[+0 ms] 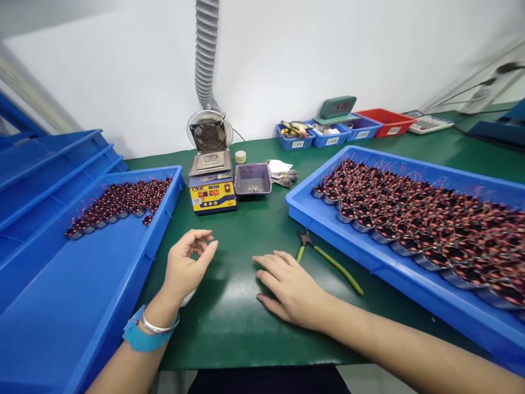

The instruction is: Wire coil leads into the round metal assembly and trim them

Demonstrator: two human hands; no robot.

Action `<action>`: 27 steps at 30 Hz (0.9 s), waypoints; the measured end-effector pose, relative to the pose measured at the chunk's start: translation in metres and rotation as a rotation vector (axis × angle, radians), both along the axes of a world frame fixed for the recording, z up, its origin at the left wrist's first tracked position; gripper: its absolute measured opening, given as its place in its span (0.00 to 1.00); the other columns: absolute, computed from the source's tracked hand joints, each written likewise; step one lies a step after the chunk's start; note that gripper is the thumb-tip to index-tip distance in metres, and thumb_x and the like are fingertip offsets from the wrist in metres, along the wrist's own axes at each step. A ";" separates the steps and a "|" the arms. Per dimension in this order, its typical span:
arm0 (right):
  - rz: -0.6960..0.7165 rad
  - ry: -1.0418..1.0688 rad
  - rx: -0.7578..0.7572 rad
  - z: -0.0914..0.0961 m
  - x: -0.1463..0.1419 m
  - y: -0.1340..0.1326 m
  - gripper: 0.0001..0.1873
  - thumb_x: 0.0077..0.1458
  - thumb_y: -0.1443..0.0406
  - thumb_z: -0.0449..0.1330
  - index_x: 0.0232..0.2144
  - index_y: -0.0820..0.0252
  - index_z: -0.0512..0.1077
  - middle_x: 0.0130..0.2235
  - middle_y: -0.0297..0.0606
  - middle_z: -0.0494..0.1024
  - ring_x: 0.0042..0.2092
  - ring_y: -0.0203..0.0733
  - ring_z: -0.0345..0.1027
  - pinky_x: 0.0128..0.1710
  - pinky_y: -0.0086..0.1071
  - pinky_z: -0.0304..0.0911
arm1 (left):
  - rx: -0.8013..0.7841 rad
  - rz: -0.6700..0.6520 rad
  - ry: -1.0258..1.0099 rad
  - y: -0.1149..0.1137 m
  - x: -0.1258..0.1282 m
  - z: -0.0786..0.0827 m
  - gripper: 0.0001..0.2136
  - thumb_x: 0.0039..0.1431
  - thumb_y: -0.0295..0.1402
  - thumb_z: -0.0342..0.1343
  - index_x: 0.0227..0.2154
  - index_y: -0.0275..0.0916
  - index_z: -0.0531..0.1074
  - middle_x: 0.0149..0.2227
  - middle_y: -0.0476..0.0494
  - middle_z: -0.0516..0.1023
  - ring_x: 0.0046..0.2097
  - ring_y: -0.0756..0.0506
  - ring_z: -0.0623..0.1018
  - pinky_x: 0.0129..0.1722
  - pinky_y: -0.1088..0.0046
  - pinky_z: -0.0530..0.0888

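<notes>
My left hand (pixel 186 268) hovers over the green table mat (pixel 229 323), fingers loosely curled and apart, with nothing visible in them. My right hand (pixel 289 284) lies flat on the mat, palm down, fingers stretched out and empty. Green-handled cutters (pixel 328 261) lie just right of its fingertips. A blue tray (pixel 123 273) on the left holds a patch of small dark wound coils (pixel 118 205). A second blue tray (pixel 328 230) on the right is packed with rows of such coils (pixel 430 224).
A yellow solder pot with red displays (pixel 212 189) stands at the back centre under a fan and grey duct (pixel 207 54). Beside it sit a small grey tray (pixel 252 179) and gloves (pixel 283 172). Small bins (pixel 328 131) line the wall. Stacked blue trays (pixel 49 164) rise at left.
</notes>
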State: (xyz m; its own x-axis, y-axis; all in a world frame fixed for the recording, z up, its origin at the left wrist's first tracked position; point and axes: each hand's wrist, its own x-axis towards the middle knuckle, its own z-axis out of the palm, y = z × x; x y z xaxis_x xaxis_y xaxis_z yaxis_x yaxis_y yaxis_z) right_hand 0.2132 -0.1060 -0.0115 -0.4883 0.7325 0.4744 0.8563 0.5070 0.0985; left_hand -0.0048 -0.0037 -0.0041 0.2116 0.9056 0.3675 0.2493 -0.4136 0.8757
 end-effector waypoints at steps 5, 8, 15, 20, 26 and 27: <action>-0.216 0.045 0.073 0.001 0.027 -0.008 0.22 0.52 0.56 0.60 0.43 0.68 0.68 0.52 0.51 0.66 0.50 0.50 0.61 0.47 0.45 0.60 | -0.045 -0.074 0.131 -0.004 0.012 0.002 0.14 0.52 0.36 0.58 0.39 0.32 0.71 0.33 0.44 0.74 0.30 0.54 0.70 0.30 0.78 0.69; -0.280 0.062 0.140 0.021 0.054 -0.019 0.22 0.56 0.56 0.56 0.45 0.68 0.66 0.53 0.50 0.65 0.51 0.49 0.61 0.48 0.42 0.61 | -0.038 -0.143 0.206 -0.006 0.025 -0.001 0.13 0.52 0.36 0.58 0.38 0.33 0.71 0.34 0.45 0.74 0.30 0.54 0.71 0.30 0.78 0.68; -0.548 -0.056 0.090 0.053 0.156 -0.008 0.21 0.58 0.50 0.47 0.39 0.60 0.68 0.37 0.41 0.71 0.35 0.43 0.66 0.31 0.39 0.63 | 0.019 -0.347 0.372 -0.008 0.046 -0.028 0.11 0.52 0.34 0.56 0.36 0.33 0.72 0.29 0.46 0.69 0.30 0.53 0.67 0.31 0.76 0.65; -0.604 -0.146 -0.054 0.030 0.197 0.030 0.21 0.54 0.51 0.47 0.31 0.60 0.70 0.38 0.45 0.70 0.35 0.48 0.64 0.29 0.43 0.63 | -0.013 -0.328 0.344 -0.007 0.038 -0.033 0.12 0.52 0.35 0.56 0.36 0.33 0.72 0.30 0.45 0.71 0.30 0.54 0.67 0.29 0.77 0.64; -0.666 -0.083 -0.042 0.034 0.198 0.030 0.38 0.52 0.37 0.34 0.21 0.59 0.67 0.33 0.49 0.70 0.33 0.55 0.65 0.19 0.44 0.57 | -0.074 -0.334 0.330 -0.003 0.030 -0.029 0.11 0.52 0.35 0.57 0.35 0.32 0.72 0.27 0.47 0.69 0.27 0.55 0.66 0.29 0.78 0.64; -0.644 -0.065 -0.030 0.043 0.191 0.027 0.39 0.53 0.37 0.32 0.21 0.59 0.66 0.35 0.50 0.71 0.35 0.58 0.66 0.20 0.46 0.58 | -0.079 -0.337 0.319 -0.003 0.030 -0.029 0.11 0.51 0.35 0.57 0.35 0.32 0.72 0.27 0.48 0.69 0.27 0.55 0.66 0.29 0.78 0.64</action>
State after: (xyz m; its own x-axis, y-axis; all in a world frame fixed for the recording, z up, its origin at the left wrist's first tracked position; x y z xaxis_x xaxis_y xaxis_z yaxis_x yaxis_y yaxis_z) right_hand 0.4046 -0.0795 0.0310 0.0265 0.9007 0.4335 0.9825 -0.1033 0.1547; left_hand 0.0252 -0.0063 -0.0333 0.5896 0.7898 0.1691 0.3748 -0.4530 0.8089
